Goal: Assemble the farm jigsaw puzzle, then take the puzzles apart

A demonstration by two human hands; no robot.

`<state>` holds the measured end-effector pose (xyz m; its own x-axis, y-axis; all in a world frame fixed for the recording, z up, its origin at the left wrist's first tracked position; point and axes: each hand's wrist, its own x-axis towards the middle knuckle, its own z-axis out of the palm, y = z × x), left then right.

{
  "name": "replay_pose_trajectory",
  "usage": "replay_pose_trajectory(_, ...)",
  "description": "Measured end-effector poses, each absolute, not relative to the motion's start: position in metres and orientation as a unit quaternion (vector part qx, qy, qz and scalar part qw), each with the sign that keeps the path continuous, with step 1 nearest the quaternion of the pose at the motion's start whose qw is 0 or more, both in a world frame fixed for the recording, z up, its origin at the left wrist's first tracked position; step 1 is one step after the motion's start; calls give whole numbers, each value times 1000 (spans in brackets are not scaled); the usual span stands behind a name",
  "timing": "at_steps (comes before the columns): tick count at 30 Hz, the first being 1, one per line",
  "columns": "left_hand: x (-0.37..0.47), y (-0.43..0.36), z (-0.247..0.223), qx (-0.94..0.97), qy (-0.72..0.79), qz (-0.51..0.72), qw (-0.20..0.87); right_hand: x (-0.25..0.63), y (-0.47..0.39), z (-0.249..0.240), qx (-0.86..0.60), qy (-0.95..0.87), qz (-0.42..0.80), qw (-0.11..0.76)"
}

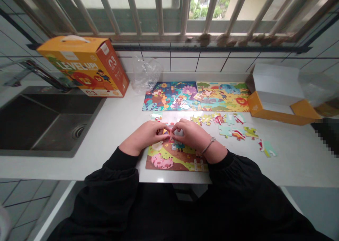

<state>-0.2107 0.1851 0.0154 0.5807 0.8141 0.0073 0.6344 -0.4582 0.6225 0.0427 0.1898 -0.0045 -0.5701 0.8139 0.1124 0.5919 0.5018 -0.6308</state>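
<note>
A partly assembled farm jigsaw puzzle lies near the counter's front edge, with a pink pig, brown ground and a white fence on it. Over its upper part my left hand and my right hand meet, fingertips nearly touching. Both hands are closed in a pinch on a small jigsaw puzzle piece, mostly hidden by the fingers. Red and white striped pieces show just beyond the fingertips. Several loose puzzle pieces are scattered right of my right hand, and another loose piece lies beyond my left hand.
Behind stand two finished puzzles, a blue night scene and a yellow savanna scene. An orange puzzle box stands by the sink at left. Crumpled clear plastic is beside it. An opened orange box sits at right.
</note>
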Motion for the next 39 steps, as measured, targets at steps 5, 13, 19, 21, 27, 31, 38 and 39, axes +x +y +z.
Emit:
replay_pose_trajectory(5,-209,184,18,839,436,148,290,44,192,-8,-399,-849,275,208)
replay_pose_trajectory(13,-210,184,18,847,425,144,284,45,194,-3,-381,-870,265,166)
replay_pose_trajectory(19,-207,182,25,840,437,138,291,42,191,-3,-388,-876,232,168)
replay_pose_trajectory(21,-207,181,26,837,443,148,285,41,190,-4,-391,-877,222,169)
replay_pose_trajectory(27,-214,185,18,831,465,168,255,40,189,-6,-389,-877,208,188)
replay_pose_trajectory(31,-215,186,16,831,465,164,258,42,190,-6,-381,-882,195,197)
replay_pose_trajectory(38,-212,186,17,829,473,159,253,45,190,-5,-382,-883,186,198)
replay_pose_trajectory(39,-212,186,17,828,477,160,249,45,189,-5,-378,-883,192,199)
